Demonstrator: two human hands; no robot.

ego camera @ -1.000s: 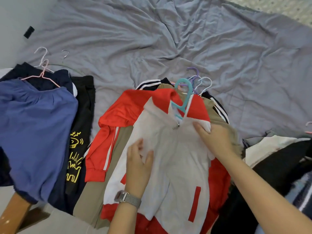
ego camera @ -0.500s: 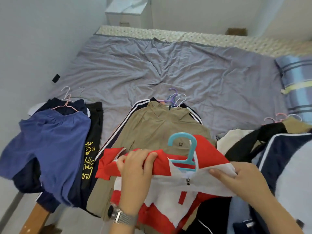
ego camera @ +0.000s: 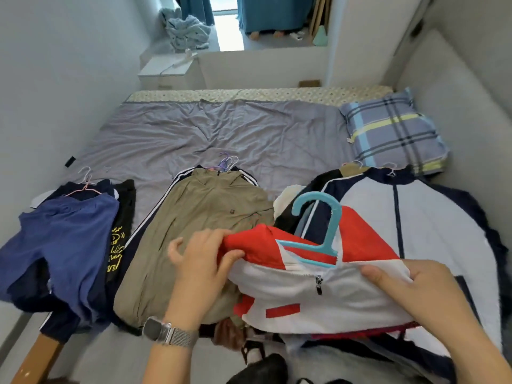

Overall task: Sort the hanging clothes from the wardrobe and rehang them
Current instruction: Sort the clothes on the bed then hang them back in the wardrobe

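**Both hands gripping red and white jacket over bed**

Both hands were closed on the red and white jacket (ego camera: 313, 289), which hung on a teal hanger (ego camera: 318, 231). Left hand (ego camera: 202, 261), with a watch (ego camera: 166, 332) on its wrist, pinched the red shoulder fabric between thumb and fingers. Right hand (ego camera: 421, 289) clamped the white shoulder on the opposite side, thumb on top. The jacket was held above the near edge of the bed (ego camera: 249, 134), its zip pull hanging at centre.

Beyond and left of the jacket, a khaki garment (ego camera: 199, 217) lay flat on the bed over a dark striped one. Further left of the jacket lay blue shorts (ego camera: 63, 245) on a pink hanger (ego camera: 83, 187). Directly right of and behind the jacket lay a navy and white jacket (ego camera: 415, 217). A plaid pillow (ego camera: 393, 134) sat beyond that, well apart from the jacket.
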